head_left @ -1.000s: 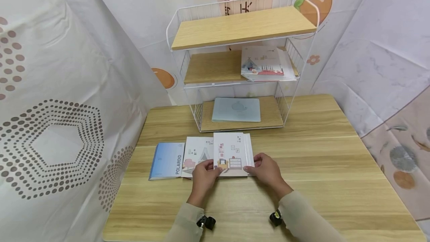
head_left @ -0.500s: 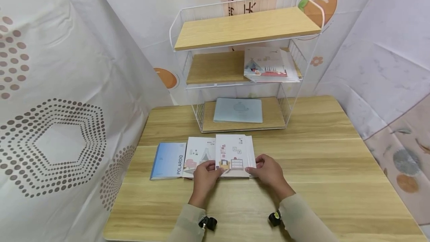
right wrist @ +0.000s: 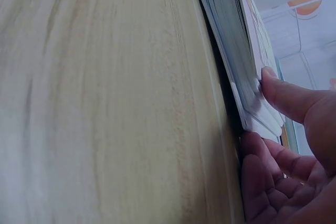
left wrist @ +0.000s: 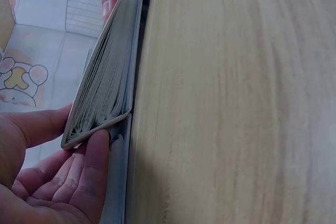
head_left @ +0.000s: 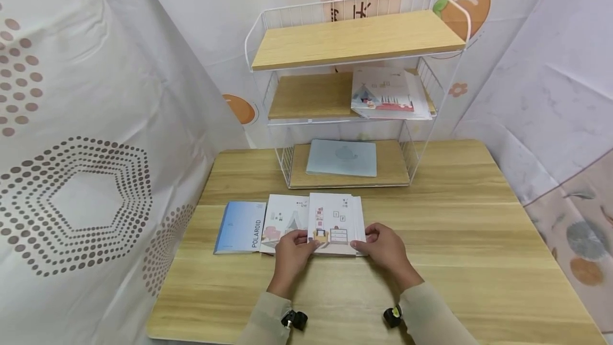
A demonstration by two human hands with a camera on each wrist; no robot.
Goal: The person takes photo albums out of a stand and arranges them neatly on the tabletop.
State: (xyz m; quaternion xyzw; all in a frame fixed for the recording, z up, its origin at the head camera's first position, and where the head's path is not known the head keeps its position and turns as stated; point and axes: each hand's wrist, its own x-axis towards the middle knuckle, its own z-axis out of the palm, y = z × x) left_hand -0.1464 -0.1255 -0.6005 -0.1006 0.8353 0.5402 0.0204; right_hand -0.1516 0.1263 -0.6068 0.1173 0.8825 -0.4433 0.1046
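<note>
A white photo album (head_left: 330,217) with a drawn chair and drawers on its cover is held between both hands at the table's front middle. My left hand (head_left: 290,257) grips its spine edge; in the left wrist view the thumb is on the cover side and the fingers curl against the spine. My right hand (head_left: 383,252) pinches its right edge, thumb (right wrist: 286,93) on top and fingers below. The thick pages (left wrist: 107,72) show between the covers, raised at the spine. Another white cover edge (head_left: 359,217) shows beneath. A tent-pictured white album (head_left: 284,217) lies left, partly overlapped.
A blue POLAROID album (head_left: 241,228) lies at the far left of the row. Behind stands a white wire rack (head_left: 282,169) with wooden shelves, holding white albums (head_left: 383,92) on the middle shelf and light blue booklets (head_left: 341,157) on the bottom one. Wood-grain table (head_left: 460,260) surrounds them.
The head view has shifted slightly. Both hands keep their hold on the white album, which stays nearly in place, with only a small change against the cover beneath.
</note>
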